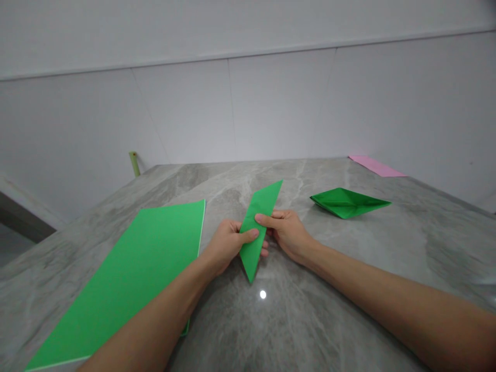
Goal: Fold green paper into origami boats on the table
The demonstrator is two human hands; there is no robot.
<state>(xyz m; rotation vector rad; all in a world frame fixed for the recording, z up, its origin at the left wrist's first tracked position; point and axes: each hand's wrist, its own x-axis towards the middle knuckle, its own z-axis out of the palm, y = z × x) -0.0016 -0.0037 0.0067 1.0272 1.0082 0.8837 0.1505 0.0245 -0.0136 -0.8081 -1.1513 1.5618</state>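
Both hands hold one long, narrow folded piece of green paper [259,217] with pointed ends, just above the grey marble table [310,310]. My left hand [228,243] pinches its left edge, thumb on top. My right hand [284,230] pinches its right edge, thumb laid across the paper's middle. The folded piece runs from lower left to upper right.
A stack of flat green paper sheets [135,279] lies at the left, under my left forearm. A folded green paper boat shape [346,202] sits at the right. A pink sheet [375,165] lies at the far right corner by the white wall.
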